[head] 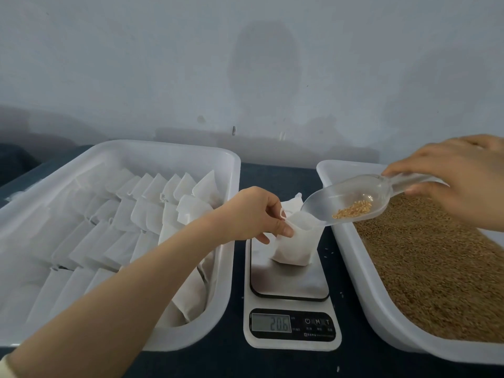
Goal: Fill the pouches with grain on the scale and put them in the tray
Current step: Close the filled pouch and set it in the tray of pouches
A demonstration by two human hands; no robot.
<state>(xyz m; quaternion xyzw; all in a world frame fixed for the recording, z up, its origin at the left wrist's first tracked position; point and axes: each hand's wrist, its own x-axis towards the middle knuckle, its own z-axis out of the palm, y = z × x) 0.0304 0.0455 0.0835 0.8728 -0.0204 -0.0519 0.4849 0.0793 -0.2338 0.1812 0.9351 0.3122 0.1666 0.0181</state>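
Observation:
A white pouch stands upright on the steel plate of the kitchen scale, whose display reads 206. My left hand pinches the pouch's open top edge. My right hand holds the handle of a clear plastic scoop. The scoop's tip rests at the pouch's mouth, and a little brown grain lies in its bowl. The white tray on the left holds several rows of white pouches.
A second white tray on the right is filled with brown grain. Everything sits on a dark tabletop against a pale wall. A few stray grains lie on the table near the scale.

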